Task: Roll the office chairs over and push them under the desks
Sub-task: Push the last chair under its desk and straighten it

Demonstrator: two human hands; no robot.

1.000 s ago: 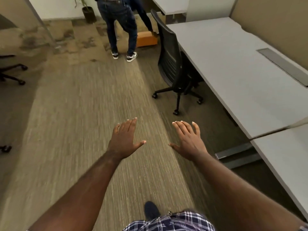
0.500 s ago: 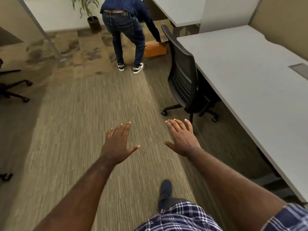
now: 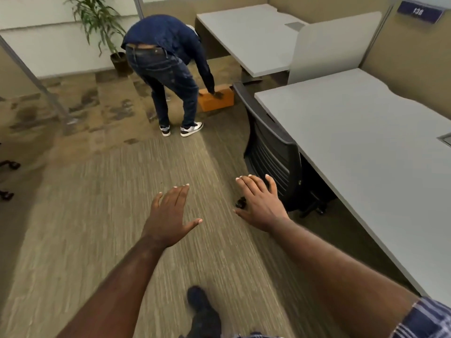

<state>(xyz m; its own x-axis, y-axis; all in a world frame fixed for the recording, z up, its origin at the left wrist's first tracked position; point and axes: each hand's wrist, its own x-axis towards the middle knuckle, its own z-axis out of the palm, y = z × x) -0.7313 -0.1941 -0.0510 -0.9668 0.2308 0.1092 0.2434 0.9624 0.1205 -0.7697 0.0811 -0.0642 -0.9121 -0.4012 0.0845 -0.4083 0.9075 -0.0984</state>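
Observation:
A black mesh-backed office chair (image 3: 271, 147) stands at the edge of the long grey desk (image 3: 371, 142) on the right, its seat tucked under the top and its back sticking out into the aisle. My right hand (image 3: 260, 203) is stretched out flat, fingers apart, just short of the chair's back and over one of its castors. My left hand (image 3: 170, 215) hovers open over the carpet to the left of it. Neither hand holds anything.
A person in dark blue (image 3: 168, 69) bends over an orange box (image 3: 216, 97) on the floor ahead. A second grey desk (image 3: 246, 37) and a white divider panel (image 3: 329, 47) stand behind. A potted plant (image 3: 105, 32) is at the back wall. Chair castors (image 3: 7, 179) show at the left edge.
I have walked forward along the aisle, so the chair and desk are much closer. My right hand now reaches the chair's back; both hands stay open and raised.

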